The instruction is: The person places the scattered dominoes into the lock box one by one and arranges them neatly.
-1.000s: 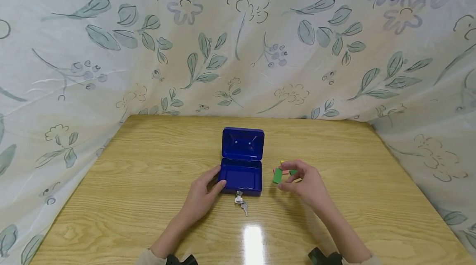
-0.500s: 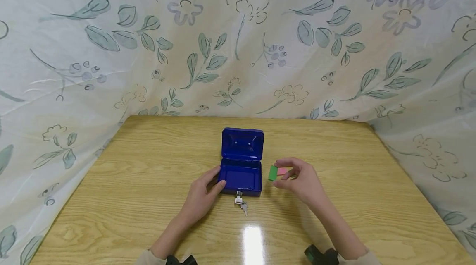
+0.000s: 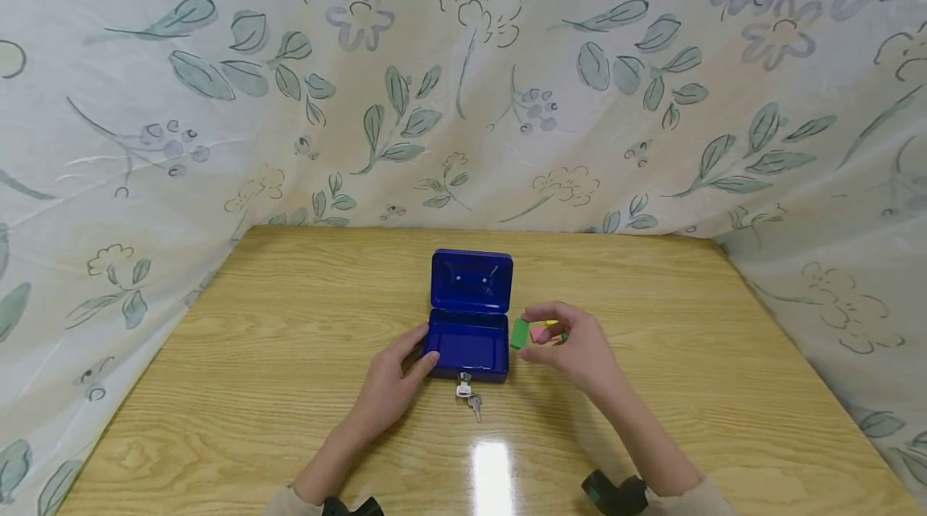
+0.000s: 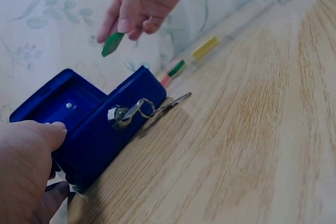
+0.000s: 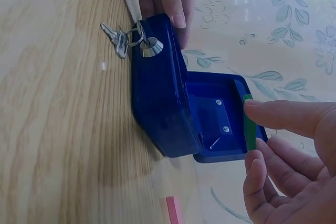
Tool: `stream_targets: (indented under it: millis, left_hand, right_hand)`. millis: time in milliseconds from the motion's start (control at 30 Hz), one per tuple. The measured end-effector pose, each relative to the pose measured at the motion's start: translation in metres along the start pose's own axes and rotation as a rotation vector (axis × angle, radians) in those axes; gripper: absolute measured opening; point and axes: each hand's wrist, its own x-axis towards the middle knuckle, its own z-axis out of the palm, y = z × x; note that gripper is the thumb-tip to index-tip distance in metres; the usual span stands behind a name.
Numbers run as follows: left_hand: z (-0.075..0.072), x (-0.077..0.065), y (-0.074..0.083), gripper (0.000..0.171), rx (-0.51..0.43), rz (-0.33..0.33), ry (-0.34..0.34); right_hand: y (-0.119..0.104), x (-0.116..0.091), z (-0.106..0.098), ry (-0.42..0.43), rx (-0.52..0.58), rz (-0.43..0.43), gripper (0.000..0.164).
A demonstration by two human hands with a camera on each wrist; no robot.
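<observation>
A blue metal cash box (image 3: 473, 340) stands on the wooden table, its lid (image 3: 471, 281) raised at the back and its inside bare. My left hand (image 3: 392, 377) grips the box's left side, thumb over the rim and fingers along the outer wall. Thumb and fingertips of my right hand (image 3: 572, 341) pinch a green block (image 3: 520, 333), held up just right of the box. In the right wrist view, that green block (image 5: 249, 123) overlaps the lid. From the lock (image 4: 119, 115) at the box's front hangs a key (image 3: 475, 405) on a ring.
Behind my right hand lie more small blocks: a pink block (image 3: 537, 332), a yellow block (image 4: 205, 48) and another green block (image 4: 177, 68). A floral cloth (image 3: 478, 81) hangs beyond the table's back edge and along both sides.
My right hand has carried the green block leftward, closer to the box's right side, leaving more of the pink block in sight. My left hand stays on the box.
</observation>
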Motion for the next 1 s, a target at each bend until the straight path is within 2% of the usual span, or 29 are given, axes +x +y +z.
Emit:
stream_targets:
  millis: [467,833,1000]
  left_hand:
    - [-0.001,-0.001,0.0,0.05,0.034,0.025,0.006]
    - [-0.001,-0.001,0.0,0.049,0.028,0.021,0.001]
    - [0.0,0.0,-0.002,0.05,0.01,0.041,-0.001]
  right_hand:
    - [-0.004,0.01,0.017,-0.01,-0.002,-0.003,0.05]
    - [-0.002,0.019,0.037,-0.043,0.02,-0.039,0.051]
    - [-0.002,0.02,0.044,-0.048,0.018,-0.04,0.051]
